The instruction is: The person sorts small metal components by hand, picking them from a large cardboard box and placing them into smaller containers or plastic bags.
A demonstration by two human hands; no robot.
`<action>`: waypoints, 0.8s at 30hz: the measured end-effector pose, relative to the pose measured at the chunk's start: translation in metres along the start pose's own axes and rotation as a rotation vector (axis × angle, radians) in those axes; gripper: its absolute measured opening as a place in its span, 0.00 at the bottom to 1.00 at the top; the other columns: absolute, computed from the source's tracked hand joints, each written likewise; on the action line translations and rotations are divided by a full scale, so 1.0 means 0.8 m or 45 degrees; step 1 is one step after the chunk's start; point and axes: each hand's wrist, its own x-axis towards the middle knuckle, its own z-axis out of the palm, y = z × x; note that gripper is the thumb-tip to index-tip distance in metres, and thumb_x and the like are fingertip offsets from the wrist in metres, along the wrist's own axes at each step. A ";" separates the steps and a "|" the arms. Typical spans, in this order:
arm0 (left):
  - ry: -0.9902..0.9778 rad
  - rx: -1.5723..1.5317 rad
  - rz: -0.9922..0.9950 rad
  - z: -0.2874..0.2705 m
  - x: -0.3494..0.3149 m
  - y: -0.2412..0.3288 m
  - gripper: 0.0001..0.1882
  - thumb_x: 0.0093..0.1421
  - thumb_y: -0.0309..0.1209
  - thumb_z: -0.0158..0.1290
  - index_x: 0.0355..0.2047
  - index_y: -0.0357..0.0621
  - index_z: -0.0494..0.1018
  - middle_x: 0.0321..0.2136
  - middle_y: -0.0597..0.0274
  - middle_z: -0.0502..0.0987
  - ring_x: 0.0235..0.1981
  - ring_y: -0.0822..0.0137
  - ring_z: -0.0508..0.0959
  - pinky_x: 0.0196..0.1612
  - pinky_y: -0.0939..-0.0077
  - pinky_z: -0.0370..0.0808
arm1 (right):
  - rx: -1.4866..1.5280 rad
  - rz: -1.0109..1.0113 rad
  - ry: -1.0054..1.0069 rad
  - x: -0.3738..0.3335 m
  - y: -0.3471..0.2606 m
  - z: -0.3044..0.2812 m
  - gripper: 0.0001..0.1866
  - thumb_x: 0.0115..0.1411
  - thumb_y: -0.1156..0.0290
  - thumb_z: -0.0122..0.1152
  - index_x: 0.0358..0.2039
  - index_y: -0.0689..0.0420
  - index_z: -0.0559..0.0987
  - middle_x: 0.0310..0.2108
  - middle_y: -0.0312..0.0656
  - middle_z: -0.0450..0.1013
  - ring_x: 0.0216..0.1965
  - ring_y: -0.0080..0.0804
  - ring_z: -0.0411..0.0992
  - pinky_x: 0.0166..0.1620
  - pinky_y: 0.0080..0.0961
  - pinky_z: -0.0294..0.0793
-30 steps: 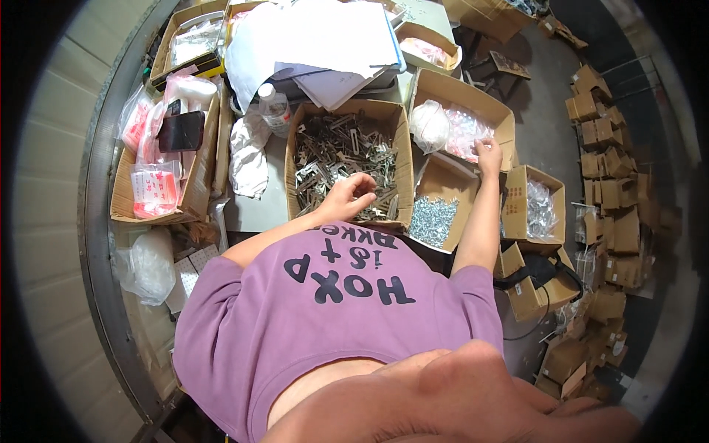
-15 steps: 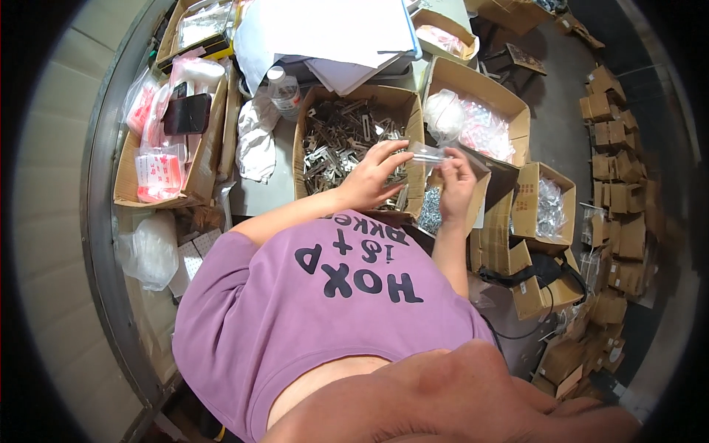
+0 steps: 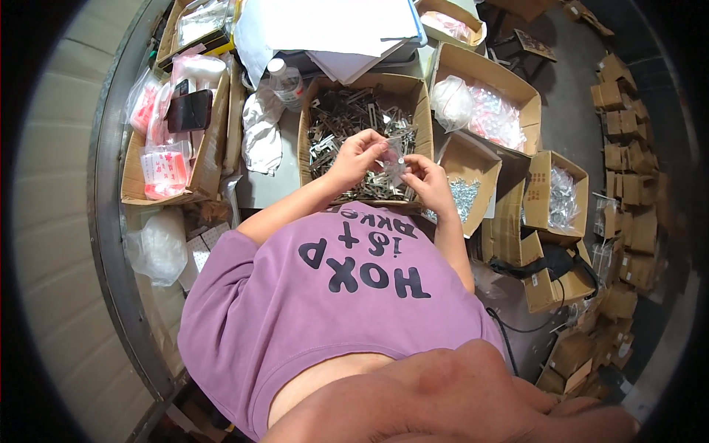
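A small clear plastic bag [image 3: 396, 151] is held between my two hands, above a cardboard box [image 3: 304, 111] of loose metal brackets [image 3: 343, 114]. With thumb and fingers my left hand [image 3: 357, 157] pinches the bag's left edge. On its other side, my right hand [image 3: 428, 184] grips the lower right part. Small shiny bits show in or behind the bag, too small to name. Just right of my right hand stands an open carton [image 3: 484, 193] with many small silvery screw-like pieces [image 3: 464, 196].
At left, a box [image 3: 133, 173] holds plastic bags and a dark phone [image 3: 190, 111]. A plastic bottle [image 3: 286, 85] and white cloth [image 3: 261, 133] lie beside the bracket box. Papers [image 3: 332, 26] are stacked behind. A carton of packed bags [image 3: 495, 118] stands back right.
Both hands have moved left with the bag, from the bracket box's right edge to over the brackets. My left fingers, spread before, now pinch the bag.
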 end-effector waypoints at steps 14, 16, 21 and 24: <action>0.343 0.240 0.087 -0.035 -0.017 0.012 0.08 0.50 0.27 0.61 0.22 0.39 0.73 0.19 0.68 0.75 0.21 0.80 0.71 0.25 0.85 0.67 | -0.528 -0.138 0.108 -0.004 -0.039 0.010 0.17 0.48 0.72 0.63 0.40 0.61 0.76 0.39 0.46 0.72 0.28 0.30 0.72 0.33 0.23 0.72; 0.273 0.299 0.118 -0.025 -0.019 0.011 0.08 0.48 0.26 0.62 0.21 0.39 0.73 0.19 0.68 0.74 0.22 0.80 0.71 0.27 0.85 0.68 | -0.520 -0.191 0.096 -0.005 -0.049 0.010 0.16 0.49 0.72 0.62 0.40 0.61 0.76 0.38 0.47 0.72 0.29 0.31 0.72 0.34 0.24 0.72; 0.192 0.604 0.376 -0.011 -0.016 0.002 0.08 0.50 0.26 0.60 0.29 0.35 0.76 0.24 0.65 0.75 0.26 0.75 0.74 0.28 0.82 0.70 | -0.431 -0.437 0.050 -0.012 -0.063 0.010 0.15 0.49 0.72 0.62 0.38 0.61 0.76 0.37 0.47 0.72 0.35 0.37 0.72 0.36 0.25 0.72; 0.117 1.003 0.329 -0.010 -0.025 0.007 0.06 0.46 0.26 0.61 0.25 0.37 0.76 0.21 0.60 0.73 0.24 0.71 0.74 0.27 0.79 0.69 | -0.422 -0.517 -0.070 -0.016 -0.080 0.018 0.13 0.49 0.72 0.62 0.37 0.61 0.76 0.37 0.46 0.72 0.36 0.39 0.72 0.36 0.27 0.72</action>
